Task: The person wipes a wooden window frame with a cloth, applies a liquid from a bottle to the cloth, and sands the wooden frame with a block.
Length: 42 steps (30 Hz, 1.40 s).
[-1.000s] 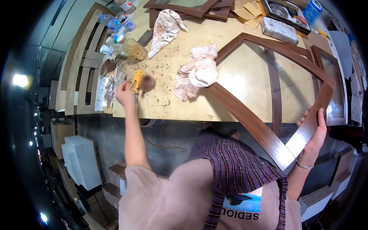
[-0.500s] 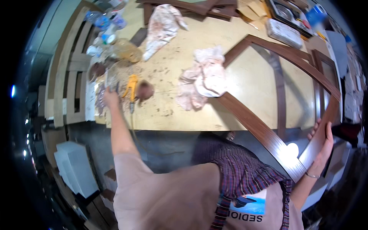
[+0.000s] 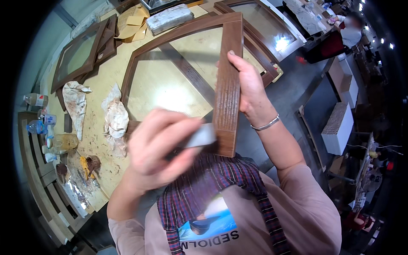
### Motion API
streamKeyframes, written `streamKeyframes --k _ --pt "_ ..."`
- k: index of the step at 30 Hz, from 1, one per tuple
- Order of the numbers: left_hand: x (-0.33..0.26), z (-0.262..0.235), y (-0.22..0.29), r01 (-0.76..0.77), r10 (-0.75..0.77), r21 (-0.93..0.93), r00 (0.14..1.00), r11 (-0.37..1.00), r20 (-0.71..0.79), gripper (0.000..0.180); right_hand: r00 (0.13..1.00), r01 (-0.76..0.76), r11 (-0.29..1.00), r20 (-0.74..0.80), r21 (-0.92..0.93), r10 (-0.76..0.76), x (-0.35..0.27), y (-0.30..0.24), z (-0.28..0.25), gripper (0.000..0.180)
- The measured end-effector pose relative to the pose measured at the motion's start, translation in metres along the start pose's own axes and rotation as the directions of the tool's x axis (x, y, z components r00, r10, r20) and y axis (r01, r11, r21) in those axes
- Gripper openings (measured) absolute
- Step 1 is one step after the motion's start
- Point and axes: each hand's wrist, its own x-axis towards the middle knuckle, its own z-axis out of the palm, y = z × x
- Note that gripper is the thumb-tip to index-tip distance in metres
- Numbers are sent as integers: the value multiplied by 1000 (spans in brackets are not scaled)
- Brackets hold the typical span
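The fingers of the right hand point(image 3: 251, 89) are clamped around the straight, ridged-grain rail of a brown wooden frame point(image 3: 228, 85), which is bowed along its far side and raised at a tilt over the near edge of the pale, stain-flecked surface point(image 3: 102, 178). The left hand point(image 3: 148, 146), motion-blurred, has its fingers closed on a smooth whitish block point(image 3: 201, 137) at the rail's lower end, though blur hides whether they touch. Beyond lie a crumpled, blotched cloth point(image 3: 115, 117) and a flatter, pointed rag point(image 3: 75, 102).
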Motion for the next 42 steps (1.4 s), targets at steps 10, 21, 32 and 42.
streamKeyframes --k 10,21,32,42 --pt "40 56 30 -107 48 226 966 968 253 47 992 96 989 71 113 -104 -1 8 -4 27" --pt "35 58 43 84 -137 241 967 967 215 42 984 77 990 153 116 -94 3 8 -10 28" --pt "30 62 29 -17 -33 302 987 953 158 43 985 78 992 147 101 -92 10 11 -13 28" --pt "37 65 5 -93 52 354 991 931 124 45 992 48 986 109 163 -66 8 6 -16 29"
